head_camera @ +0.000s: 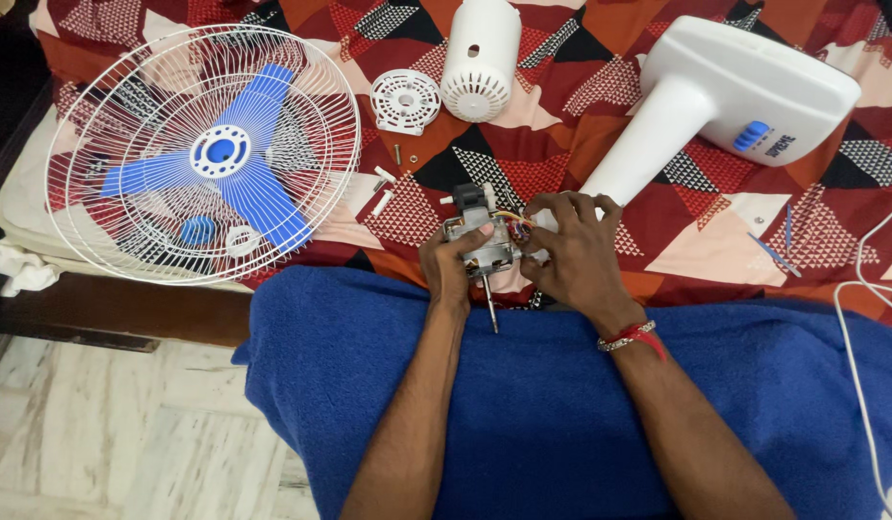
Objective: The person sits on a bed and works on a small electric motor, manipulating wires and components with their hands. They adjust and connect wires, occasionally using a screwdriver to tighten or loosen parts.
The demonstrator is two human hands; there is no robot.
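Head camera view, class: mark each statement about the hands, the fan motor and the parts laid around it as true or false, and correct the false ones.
1. Both hands, left hand and right hand, hold the fan motor. True.
2. The fan blades are red. False: they are blue, inside the white wire guard.
3. The motor's shaft points toward the person, over the blue towel. True.
4. The white motor cover lies on the floor. False: it lies on the patterned bedspread, beside the round vented cap.
5. The fan base lies to the left of the guard. False: it lies at the far right.
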